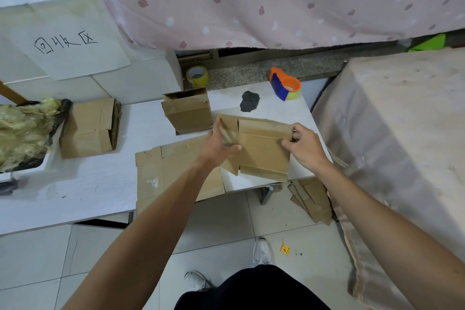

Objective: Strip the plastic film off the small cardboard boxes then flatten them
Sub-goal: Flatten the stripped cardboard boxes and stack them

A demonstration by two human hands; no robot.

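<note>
White counter (88,184) stands in front of a pink flowered curtain (251,2), and over its right part a flattened box (261,151) is held, just beside a large cardboard sheet (171,168). The left hand (216,143) grips the left flap of this box with the thumb on the front, and the right hand (305,146) pinches its upper right edge with curled fingers. Behind it stands an open box (187,113), and a pile of folded boxes (88,128) lies well to the left, beside a bag of crumpled film (22,128).

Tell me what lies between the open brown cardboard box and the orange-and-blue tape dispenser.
In the head view, a dark grey irregular patch lies on the white table between the open brown cardboard box and the orange-and-blue tape dispenser.
</note>
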